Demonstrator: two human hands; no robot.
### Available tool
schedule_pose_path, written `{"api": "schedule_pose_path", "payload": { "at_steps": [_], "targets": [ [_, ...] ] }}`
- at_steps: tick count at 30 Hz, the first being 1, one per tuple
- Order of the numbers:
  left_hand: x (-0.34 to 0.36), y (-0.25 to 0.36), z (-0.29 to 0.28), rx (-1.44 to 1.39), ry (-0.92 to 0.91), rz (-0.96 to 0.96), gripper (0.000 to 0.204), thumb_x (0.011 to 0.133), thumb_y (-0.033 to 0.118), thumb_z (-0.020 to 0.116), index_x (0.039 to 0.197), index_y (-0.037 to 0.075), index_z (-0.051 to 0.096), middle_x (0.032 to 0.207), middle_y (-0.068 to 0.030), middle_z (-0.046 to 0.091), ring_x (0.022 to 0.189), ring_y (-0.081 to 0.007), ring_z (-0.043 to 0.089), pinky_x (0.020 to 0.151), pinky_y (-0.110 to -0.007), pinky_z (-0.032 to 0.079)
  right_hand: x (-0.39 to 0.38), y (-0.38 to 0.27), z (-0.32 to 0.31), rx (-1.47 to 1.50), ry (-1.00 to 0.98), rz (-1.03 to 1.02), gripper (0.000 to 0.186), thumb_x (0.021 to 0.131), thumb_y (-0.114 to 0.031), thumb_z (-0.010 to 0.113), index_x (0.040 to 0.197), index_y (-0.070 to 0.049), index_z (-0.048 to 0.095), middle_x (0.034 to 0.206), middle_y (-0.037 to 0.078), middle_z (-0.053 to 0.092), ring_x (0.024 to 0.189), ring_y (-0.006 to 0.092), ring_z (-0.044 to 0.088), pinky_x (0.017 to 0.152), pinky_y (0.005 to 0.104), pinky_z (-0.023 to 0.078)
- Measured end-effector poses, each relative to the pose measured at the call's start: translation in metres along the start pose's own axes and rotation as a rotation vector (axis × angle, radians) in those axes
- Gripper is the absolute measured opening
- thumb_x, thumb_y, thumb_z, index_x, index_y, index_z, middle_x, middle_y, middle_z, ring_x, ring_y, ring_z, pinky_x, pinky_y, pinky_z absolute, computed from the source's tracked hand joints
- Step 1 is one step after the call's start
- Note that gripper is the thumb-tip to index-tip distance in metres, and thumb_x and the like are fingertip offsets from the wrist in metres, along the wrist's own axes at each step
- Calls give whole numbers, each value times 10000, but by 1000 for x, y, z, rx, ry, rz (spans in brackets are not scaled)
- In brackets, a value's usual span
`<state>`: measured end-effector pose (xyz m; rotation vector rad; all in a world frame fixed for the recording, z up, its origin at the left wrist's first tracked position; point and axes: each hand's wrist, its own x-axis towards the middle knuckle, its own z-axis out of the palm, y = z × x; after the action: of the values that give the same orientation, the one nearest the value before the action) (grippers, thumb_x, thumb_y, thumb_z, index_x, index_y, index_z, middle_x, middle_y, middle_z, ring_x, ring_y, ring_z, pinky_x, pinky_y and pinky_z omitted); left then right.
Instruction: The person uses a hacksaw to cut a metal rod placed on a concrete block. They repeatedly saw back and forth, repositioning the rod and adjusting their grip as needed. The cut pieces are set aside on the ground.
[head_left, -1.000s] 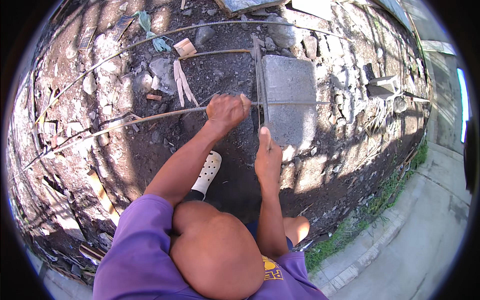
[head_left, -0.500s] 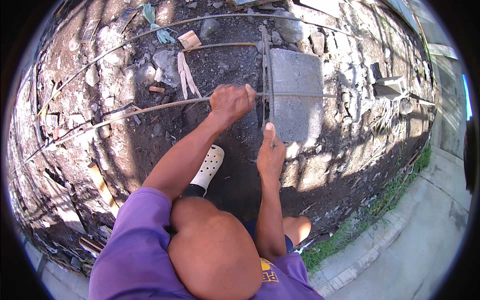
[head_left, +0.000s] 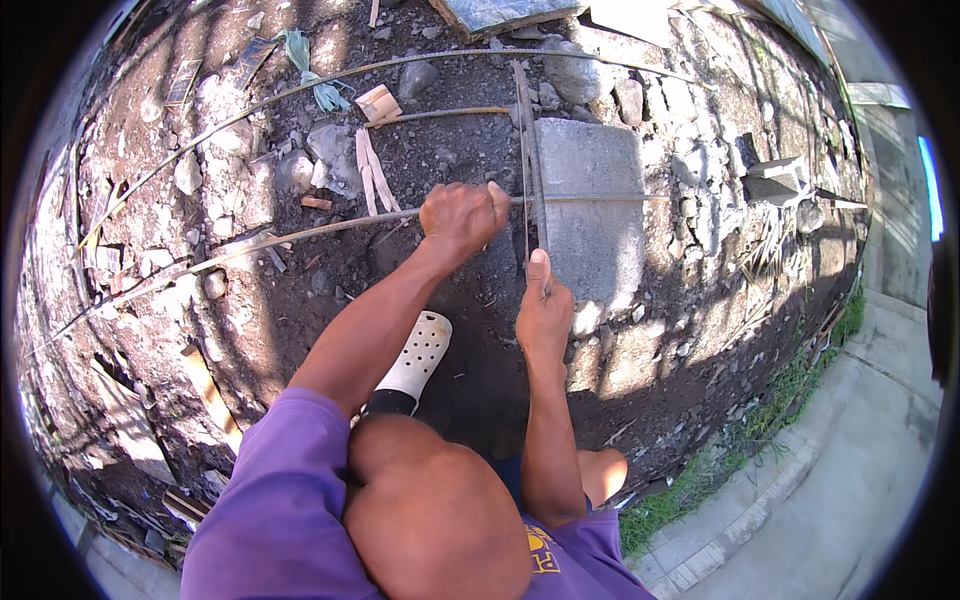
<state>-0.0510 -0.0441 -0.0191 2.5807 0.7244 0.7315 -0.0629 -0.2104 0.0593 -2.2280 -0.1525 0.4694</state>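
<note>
My left hand (head_left: 463, 218) is closed in a fist around a long thin steel rod (head_left: 340, 226), just left of a grey concrete block (head_left: 592, 240). The rod runs across the block's top, and its right end sticks out past it. In my right hand (head_left: 545, 312) is the near end of a narrow hacksaw (head_left: 538, 170), thumb laid along the top. Pointing away from me, the saw crosses the rod near the block's left edge. Whether the blade has cut into the rod is too small to tell.
A second long rod (head_left: 400, 60) curves across the far ground, and a short rod (head_left: 450, 113) lies nearer. Stones, wood scraps (head_left: 378, 105) and a hollow block piece (head_left: 778, 180) are scattered around. My white clog (head_left: 420, 352) stands below my left hand. Concrete paving (head_left: 850, 470) borders the right.
The view has shifted slightly, so the ground and block sit lower. My right hand and the hacksaw have moved a little forward across the rod. My left hand keeps its grip.
</note>
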Motion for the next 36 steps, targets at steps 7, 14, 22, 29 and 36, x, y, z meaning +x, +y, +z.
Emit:
{"api": "schedule_pose_path", "payload": {
  "at_steps": [7,14,22,29,36],
  "targets": [
    [-3,-7,8,-37,-4,46,428,948,263,573,569,88,665,577,-156,664,531,-340,663,598,-489,539,-99,22,-53,-127,-89,212,617,1092,-510,515,1049,74,709,765,262,632,708,353,596,730,459,500],
    [-2,-5,5,-58,-1,5,421,926,239,588,538,90,656,571,-141,663,536,-317,663,587,-462,525,-35,-48,-31,-230,-78,252,700,1100,-526,492,904,122,672,643,196,550,640,232,503,645,460,454],
    [-15,-7,6,-38,-1,104,369,895,252,611,553,127,670,561,-101,665,524,-257,659,547,-403,502,-13,-6,-15,-150,-50,109,689,1104,-546,462,967,95,675,726,232,603,684,305,520,722,476,473],
    [-24,-3,8,-63,8,39,377,897,244,609,538,137,650,540,-83,645,544,-248,652,562,-412,492,-104,12,-62,-32,-122,319,652,1105,-544,467,824,34,579,654,57,468,644,156,452,608,372,384],
    [-9,4,-17,-76,-317,-115,501,986,308,551,581,44,682,599,-195,674,527,-374,677,592,-483,551,-102,61,-45,165,-113,325,686,1101,-610,400,706,-53,456,629,-22,388,607,97,382,563,325,307]
  ]
}}
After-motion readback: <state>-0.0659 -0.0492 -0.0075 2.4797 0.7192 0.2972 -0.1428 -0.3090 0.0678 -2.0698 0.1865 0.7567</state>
